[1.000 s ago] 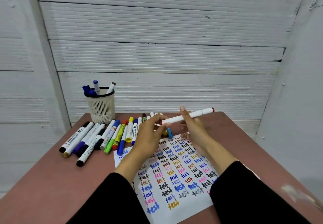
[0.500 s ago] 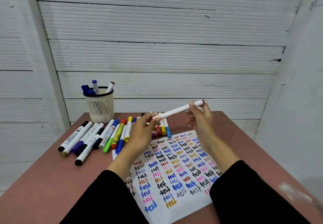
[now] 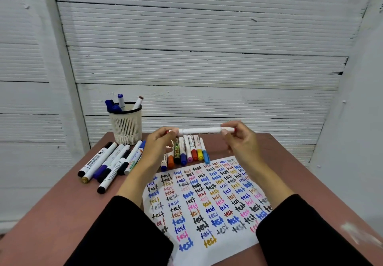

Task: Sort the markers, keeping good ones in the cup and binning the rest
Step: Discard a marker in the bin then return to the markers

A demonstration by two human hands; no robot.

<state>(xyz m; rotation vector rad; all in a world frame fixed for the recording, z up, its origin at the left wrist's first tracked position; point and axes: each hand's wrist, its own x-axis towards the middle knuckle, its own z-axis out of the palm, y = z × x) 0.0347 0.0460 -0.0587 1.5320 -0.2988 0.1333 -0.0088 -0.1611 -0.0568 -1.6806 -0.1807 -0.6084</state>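
A white marker (image 3: 204,130) with red ends is held level above the table. My left hand (image 3: 160,146) pinches its left end and my right hand (image 3: 241,141) pinches its right end. A white mesh cup (image 3: 126,125) at the back left holds three markers. Several capped markers (image 3: 107,163) lie in a row in front of the cup. Several more coloured markers (image 3: 187,150) lie under my hands at the top of the paper.
A white sheet (image 3: 207,207) covered with the word "test" in many colours lies on the brown table (image 3: 51,220). White slatted walls close in the back and both sides. No bin is in view.
The marker went from tilted to level and rose slightly. My right hand slid out to the marker's right end; my left hand stayed on its left end.
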